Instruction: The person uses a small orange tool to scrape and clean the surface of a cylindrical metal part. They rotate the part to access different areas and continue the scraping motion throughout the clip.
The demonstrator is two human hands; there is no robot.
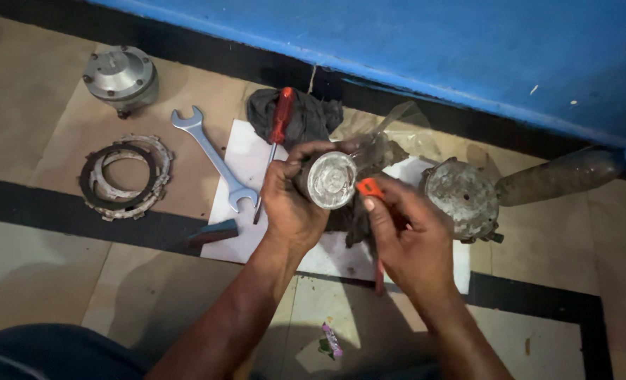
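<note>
My left hand (290, 204) grips a round grey metal part (331, 180), its flat circular face turned up toward me. My right hand (410, 239) holds a tool with an orange handle (369, 187), whose end sits right at the part's right edge. Both hands hover above a dirty dark rag (358, 211) lying on a white sheet (242, 162) on the tiled floor. The tool's shaft is mostly hidden by my right hand.
On the sheet lie a silver open-ended spanner (211, 156) and a red-handled screwdriver (277, 127) beside a black cloth (306, 116). A stack of clutch rings (124, 177) and a domed metal housing (121, 76) sit left. A grimy round casing (462, 198) sits right, below a blue wall (468, 49).
</note>
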